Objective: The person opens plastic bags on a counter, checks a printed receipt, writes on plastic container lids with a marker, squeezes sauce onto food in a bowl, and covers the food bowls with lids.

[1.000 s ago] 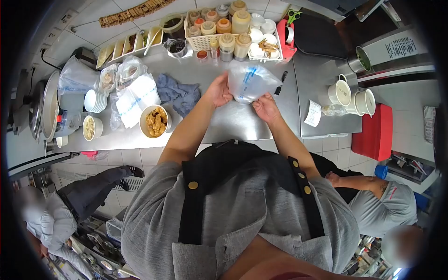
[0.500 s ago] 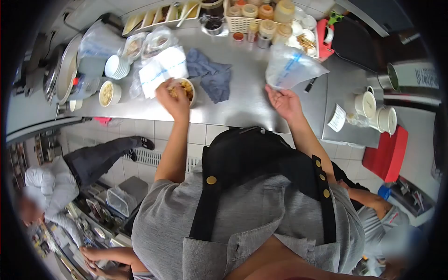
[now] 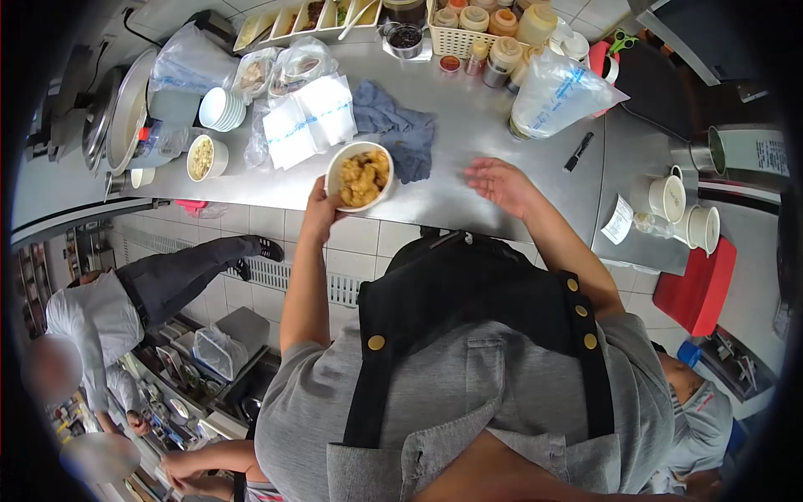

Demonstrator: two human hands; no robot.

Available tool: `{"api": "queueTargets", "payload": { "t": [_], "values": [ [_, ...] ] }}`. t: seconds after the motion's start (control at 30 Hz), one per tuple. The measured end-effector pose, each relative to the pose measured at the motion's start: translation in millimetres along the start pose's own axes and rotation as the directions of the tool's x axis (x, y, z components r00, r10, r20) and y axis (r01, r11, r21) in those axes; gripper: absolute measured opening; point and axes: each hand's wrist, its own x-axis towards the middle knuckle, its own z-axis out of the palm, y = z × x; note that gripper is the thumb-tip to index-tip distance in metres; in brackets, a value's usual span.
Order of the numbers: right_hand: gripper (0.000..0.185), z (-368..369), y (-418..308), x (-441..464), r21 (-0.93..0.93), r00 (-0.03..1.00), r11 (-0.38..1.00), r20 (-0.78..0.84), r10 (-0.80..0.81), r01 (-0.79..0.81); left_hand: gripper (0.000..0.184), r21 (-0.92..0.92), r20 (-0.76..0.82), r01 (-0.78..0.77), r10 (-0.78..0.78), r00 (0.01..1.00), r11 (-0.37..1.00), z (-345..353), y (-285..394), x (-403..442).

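Observation:
My left hand grips the rim of a white paper bowl, its fingers at the lower left side. Golden-brown, coated-looking chunks of food fill the bowl, which is tilted toward me over the counter's front edge. My right hand hovers near the front of the counter, palm turned inward, fingers stretched out and nothing in them. Behind the bowl lie a white printed paper packet and a crumpled blue-grey cloth. A clear plastic bag with blue print stands beyond my right hand.
Another food bowl, stacked white cups and a bottle stand left on the steel counter. A sauce basket is at the back. A black marker and paper cups lie right. Co-workers are behind me.
The bowl has been lifted and moved right, with my left hand shifting from over its food to its side. My right hand has come away from the plastic bag.

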Motion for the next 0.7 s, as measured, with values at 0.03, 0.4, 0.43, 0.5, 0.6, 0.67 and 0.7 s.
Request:
{"api": "queueTargets", "payload": {
  "t": [0.03,0.4,0.43,0.5,0.6,0.67,0.7],
  "values": [
    [0.029,7.7,1.2,-9.6,-0.077,0.997,0.997,0.077,0.018,-0.012,0.052,-0.029,0.068,0.019,-0.017,0.998,0.999,13.9,3.1,-8.6],
    [0.042,-73.8,39.0,-41.1,-0.162,0.822,0.945,-0.466,-0.328,0.285,0.044,0.028,0.523,0.157,-0.148,0.839,0.987,179.4,4.6,-7.0],
    [0.042,-76.0,35.1,-44.5,-0.157,0.815,0.945,-0.477,-0.328,0.288,0.038,0.232,0.427,-0.250,0.133,0.895,0.940,173.0,2.9,7.8],
    [0.032,-84.6,25.8,-46.6,-0.268,0.758,0.894,-0.475,-0.447,0.359,0.034,0.497,0.328,-0.639,0.555,0.765,0.587,156.0,3.0,41.9],
    [0.028,-107.0,17.6,-33.1,-0.515,0.673,0.762,-0.403,-0.620,0.393,0.036,0.728,0.234,-0.629,0.764,0.601,0.271,134.7,21.0,81.7],
    [0.028,-100.7,4.8,-27.4,-0.517,0.701,0.772,-0.390,-0.597,0.369,0.033,0.701,0.311,-0.664,0.726,0.613,0.261,123.4,12.0,120.0],
    [0.028,-95.9,0.5,-21.8,-0.522,0.745,0.778,-0.350,-0.568,0.349,0.029,0.688,0.360,-0.678,0.690,0.628,0.258,121.1,14.1,127.6]
  ]
}}
